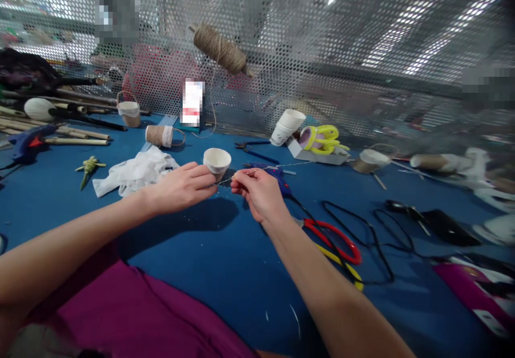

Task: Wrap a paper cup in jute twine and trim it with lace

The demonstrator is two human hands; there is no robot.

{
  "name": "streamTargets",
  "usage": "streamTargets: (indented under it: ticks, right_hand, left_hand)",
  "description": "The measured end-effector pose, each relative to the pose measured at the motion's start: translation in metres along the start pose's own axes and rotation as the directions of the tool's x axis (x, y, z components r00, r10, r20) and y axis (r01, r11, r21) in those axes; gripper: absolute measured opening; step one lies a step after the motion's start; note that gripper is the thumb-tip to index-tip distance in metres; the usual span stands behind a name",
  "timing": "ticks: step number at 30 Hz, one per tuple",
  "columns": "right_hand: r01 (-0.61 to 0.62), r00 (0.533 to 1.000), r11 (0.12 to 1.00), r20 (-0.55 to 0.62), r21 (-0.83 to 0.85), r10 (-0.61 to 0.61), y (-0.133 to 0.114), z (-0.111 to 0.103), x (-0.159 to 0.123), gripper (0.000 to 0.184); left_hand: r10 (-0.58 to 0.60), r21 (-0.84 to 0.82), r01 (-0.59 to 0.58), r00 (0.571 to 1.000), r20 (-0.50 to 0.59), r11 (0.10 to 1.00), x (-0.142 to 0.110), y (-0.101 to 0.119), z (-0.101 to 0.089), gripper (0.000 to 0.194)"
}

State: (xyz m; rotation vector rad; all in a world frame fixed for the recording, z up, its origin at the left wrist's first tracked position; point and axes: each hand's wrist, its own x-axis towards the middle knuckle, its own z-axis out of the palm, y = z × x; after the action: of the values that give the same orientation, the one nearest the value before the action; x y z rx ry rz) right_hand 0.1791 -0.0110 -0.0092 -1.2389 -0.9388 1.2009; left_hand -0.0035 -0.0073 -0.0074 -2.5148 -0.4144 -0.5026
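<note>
My left hand (183, 186) and my right hand (259, 191) are held close together above the blue table (209, 261), each pinching a thin wire (225, 181) that runs between their fingertips and on to the right. A small white paper cup (217, 163) stands upright just behind the left fingertips. A blue glue gun (277, 176) lies behind the right hand. Red and yellow scissors (336, 242) lie to the right of my right forearm.
A jute twine spool (220, 50) hangs on the perforated metal screen (362, 36). White cloth (134, 173), twine-wrapped cups (159, 135), stacked white cups (287, 126), pliers (253, 147), black cables (370, 234) and bamboo sticks (76, 132) lie around. A person sits behind the screen.
</note>
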Motion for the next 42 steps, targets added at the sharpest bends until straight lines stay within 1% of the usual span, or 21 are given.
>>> streamTargets:
  ticks: [3, 8, 11, 19, 21, 22, 23, 24, 25, 26, 27, 28, 29, 30, 31, 35, 37, 39, 40, 41, 42]
  right_hand:
    - [0.000, 1.000, 1.000, -0.001, 0.005, 0.000, -0.001, 0.001, 0.000, 0.009]
    - [0.016, 1.000, 0.999, -0.010, 0.028, -0.016, -0.003, 0.001, 0.000, 0.008]
    - [0.019, 1.000, 0.999, -0.012, 0.034, -0.018, -0.002, 0.000, 0.000, 0.008]
    - [0.026, 1.000, 0.999, -0.004, 0.035, -0.026, 0.000, 0.000, 0.001, 0.008]
    - [0.049, 0.999, 0.998, -0.006, 0.043, -0.049, 0.000, 0.001, 0.001, 0.009]
    - [0.065, 0.998, 0.997, -0.008, 0.047, -0.065, 0.000, 0.001, 0.001, 0.009]
    - [0.084, 0.996, 0.995, -0.011, 0.052, -0.084, 0.000, 0.002, 0.000, 0.009]
    - [0.105, 0.994, 0.993, -0.015, 0.056, -0.105, 0.000, 0.003, -0.001, 0.009]
    - [0.127, 0.992, 0.990, -0.019, 0.059, -0.126, 0.000, 0.004, -0.002, 0.010]
    - [0.148, 0.989, 0.987, -0.023, 0.060, -0.146, 0.000, 0.004, -0.003, 0.010]
    - [0.166, 0.986, 0.984, -0.026, 0.059, -0.165, 0.000, 0.005, -0.004, 0.011]
    - [0.182, 0.983, 0.982, -0.029, 0.056, -0.181, 0.001, 0.006, -0.005, 0.011]
    - [0.195, 0.981, 0.980, -0.032, 0.051, -0.193, 0.001, 0.006, -0.006, 0.011]
    - [0.204, 0.979, 0.978, -0.034, 0.045, -0.203, 0.001, 0.006, -0.006, 0.012]
    - [0.211, 0.977, 0.977, -0.036, 0.038, -0.210, 0.001, 0.006, -0.006, 0.012]
    - [0.207, 0.977, 0.978, -0.044, 0.003, -0.207, 0.001, 0.002, -0.001, 0.011]
    - [0.191, 0.980, 0.981, -0.056, -0.014, -0.191, 0.000, -0.001, 0.003, 0.011]
    - [0.175, 0.982, 0.984, -0.068, -0.025, -0.176, -0.001, -0.004, 0.006, 0.010]
    - [0.166, 0.984, 0.986, -0.067, -0.030, -0.168, -0.001, -0.004, 0.007, 0.010]
    - [0.158, 0.985, 0.987, -0.060, -0.035, -0.160, -0.001, -0.005, 0.008, 0.010]
    - [0.151, 0.987, 0.988, -0.050, -0.040, -0.153, -0.001, -0.005, 0.008, 0.010]
  left_hand:
    - [-0.030, -0.024, 0.029, 0.997, -0.078, 0.999, 0.001, 0.003, 0.002, 0.023]
    - [-0.177, 0.072, 0.197, 0.959, -0.222, 0.978, 0.001, 0.007, 0.002, 0.016]
    - [-0.228, 0.123, 0.263, 0.943, -0.244, 0.957, 0.002, 0.010, 0.000, 0.016]
    - [-0.202, 0.123, 0.247, 0.934, -0.293, 0.961, 0.000, 0.012, 0.003, 0.015]
    - [-0.268, 0.056, 0.298, 0.916, -0.299, 0.953, 0.000, 0.011, 0.005, 0.011]
    - [-0.337, -0.028, 0.344, 0.897, -0.287, 0.939, 0.000, 0.010, 0.006, 0.010]
    - [-0.439, -0.155, 0.412, 0.862, -0.255, 0.898, 0.000, 0.010, 0.007, 0.009]
    - [-0.571, -0.325, 0.498, 0.800, -0.185, 0.804, 0.001, 0.010, 0.009, 0.008]
    - [-0.712, -0.523, 0.587, 0.700, -0.055, 0.618, 0.002, 0.011, 0.011, 0.010]
    - [-0.806, -0.686, 0.640, 0.577, 0.130, 0.347, 0.003, 0.013, 0.014, 0.013]
    - [-0.824, -0.766, 0.641, 0.460, 0.329, 0.052, 0.004, 0.015, 0.017, 0.016]
    - [-0.777, -0.769, 0.600, 0.369, 0.511, -0.221, 0.006, 0.017, 0.020, 0.020]
    - [-0.725, -0.743, 0.570, 0.337, 0.600, -0.351, 0.007, 0.019, 0.022, 0.024]
    - [-0.684, -0.718, 0.547, 0.323, 0.655, -0.429, 0.008, 0.021, 0.024, 0.026]
    - [-0.665, -0.710, 0.543, 0.328, 0.671, -0.449, 0.009, 0.022, 0.025, 0.028]
    - [-0.653, -0.723, 0.546, 0.370, 0.661, -0.423, 0.008, 0.014, 0.018, 0.022]
    - [-0.695, -0.766, 0.564, 0.417, 0.586, -0.307, 0.005, 0.005, 0.009, 0.017]
    - [-0.767, -0.750, 0.623, 0.587, 0.259, 0.223, 0.002, -0.004, -0.001, 0.024]
    - [-0.705, -0.672, 0.579, 0.699, 0.118, 0.462, 0.001, -0.006, -0.005, 0.024]
    - [-0.618, -0.566, 0.526, 0.785, 0.037, 0.634, 0.001, -0.008, -0.007, 0.021]
    - [-0.532, -0.463, 0.474, 0.847, 0.006, 0.749, 0.001, -0.008, -0.009, 0.019]
